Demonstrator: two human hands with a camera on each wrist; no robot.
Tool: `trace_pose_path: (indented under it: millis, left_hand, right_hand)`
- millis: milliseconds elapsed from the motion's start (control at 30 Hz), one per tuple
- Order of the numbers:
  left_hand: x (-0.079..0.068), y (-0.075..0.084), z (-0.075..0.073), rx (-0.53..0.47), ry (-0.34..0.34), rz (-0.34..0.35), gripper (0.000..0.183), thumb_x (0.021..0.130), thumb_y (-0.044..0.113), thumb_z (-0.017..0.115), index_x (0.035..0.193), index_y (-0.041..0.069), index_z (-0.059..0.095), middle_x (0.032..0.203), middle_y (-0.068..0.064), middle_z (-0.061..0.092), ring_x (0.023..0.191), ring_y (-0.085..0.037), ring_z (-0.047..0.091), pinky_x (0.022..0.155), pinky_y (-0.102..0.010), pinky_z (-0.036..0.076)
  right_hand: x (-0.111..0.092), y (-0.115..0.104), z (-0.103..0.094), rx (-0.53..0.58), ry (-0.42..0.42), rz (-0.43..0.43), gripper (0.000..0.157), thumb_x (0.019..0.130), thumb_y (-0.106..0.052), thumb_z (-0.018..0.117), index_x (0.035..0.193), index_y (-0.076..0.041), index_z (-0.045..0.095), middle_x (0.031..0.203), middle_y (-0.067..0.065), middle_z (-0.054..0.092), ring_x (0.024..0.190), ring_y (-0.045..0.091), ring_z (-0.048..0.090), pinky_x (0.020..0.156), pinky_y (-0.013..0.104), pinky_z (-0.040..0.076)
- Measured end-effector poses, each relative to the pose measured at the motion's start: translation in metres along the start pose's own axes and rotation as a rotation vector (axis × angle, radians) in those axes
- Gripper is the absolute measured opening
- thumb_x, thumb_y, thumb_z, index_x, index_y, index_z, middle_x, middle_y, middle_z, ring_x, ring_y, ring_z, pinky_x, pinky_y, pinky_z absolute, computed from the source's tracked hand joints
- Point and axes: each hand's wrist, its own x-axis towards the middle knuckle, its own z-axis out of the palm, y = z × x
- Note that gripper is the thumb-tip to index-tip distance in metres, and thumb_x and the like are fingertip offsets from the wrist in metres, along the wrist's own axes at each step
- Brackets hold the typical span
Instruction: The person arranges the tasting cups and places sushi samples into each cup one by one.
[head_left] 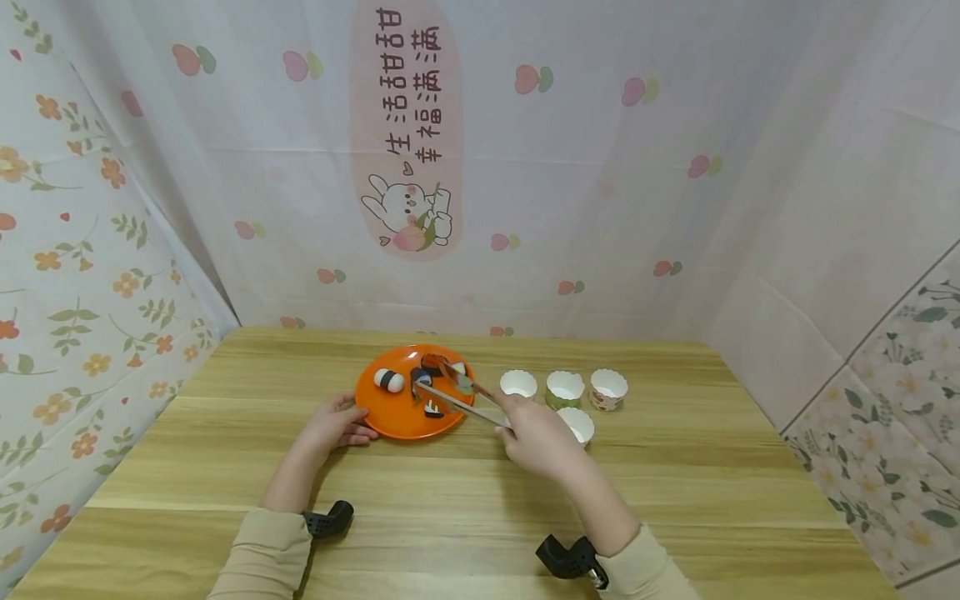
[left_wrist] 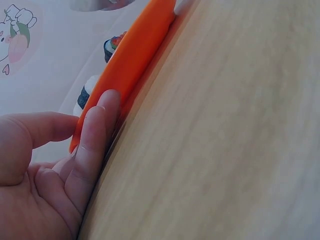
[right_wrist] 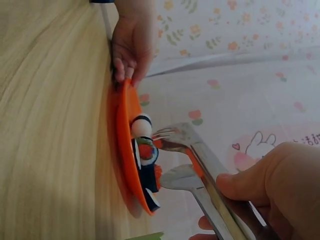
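Chinese lettering point(head_left: 427, 104) on the backdrop point(head_left: 600, 208) runs sideways in two lines, one starting 生活 with 甜 repeated, the other 幸福 with 满 repeated, beside a cartoon rabbit point(head_left: 405, 200). The orange plate point(head_left: 397, 418) sits left of centre toward the tabletop's point(head_left: 420, 517) far edge. At its near-left rim, the left hand point(head_left: 335, 427) pinches it, thumb above and fingers against the outside.

The right hand point(head_left: 543, 437), beyond the plate's right rim, grips metal tongs point(head_left: 472, 409) whose ends, one pronged and one flat, stand apart over the toy sushi pieces; contact is hard to judge. A white piece with a dark band point(head_left: 388, 381) lies nearest the left hand. Paper cups point(head_left: 565, 387) stand right of the plate.
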Motion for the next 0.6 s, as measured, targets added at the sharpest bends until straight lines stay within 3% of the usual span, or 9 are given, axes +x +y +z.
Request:
trace_pose_path:
  millis: [100,300,600]
  left_hand:
    - [0.001,-0.001,0.000,-0.006,0.002,-0.001,0.055,0.101,0.008,0.046,0.145,-0.010,0.018,0.090,-0.015,0.065,0.068,-0.019,0.068,0.065,-0.028,0.057]
    - [0.002,-0.002,0.000,-0.009,0.014,-0.024,0.055,0.101,0.007,0.046,0.146,-0.008,0.019,0.092,-0.015,0.064,0.069,-0.019,0.068,0.065,-0.028,0.057]
    - [0.001,0.001,0.001,-0.007,0.017,-0.026,0.054,0.101,0.008,0.045,0.146,-0.008,0.019,0.091,-0.015,0.064,0.068,-0.019,0.068,0.065,-0.028,0.057]
  right_hand:
    - [0.000,-0.001,0.004,-0.021,0.013,-0.003,0.048,0.089,-0.016,0.068,0.133,-0.003,0.053,0.121,0.012,0.061,0.085,0.022,0.064,0.068,0.038,0.054]
    - [0.002,-0.003,0.012,-0.028,0.007,0.009,0.047,0.089,-0.017,0.069,0.132,-0.003,0.054,0.122,0.015,0.061,0.064,0.016,0.056,0.046,0.026,0.043]
    - [0.002,-0.008,0.019,-0.028,0.036,0.029,0.041,0.087,-0.015,0.070,0.125,-0.003,0.059,0.105,0.011,0.063,0.072,0.019,0.058,0.053,0.028,0.047]
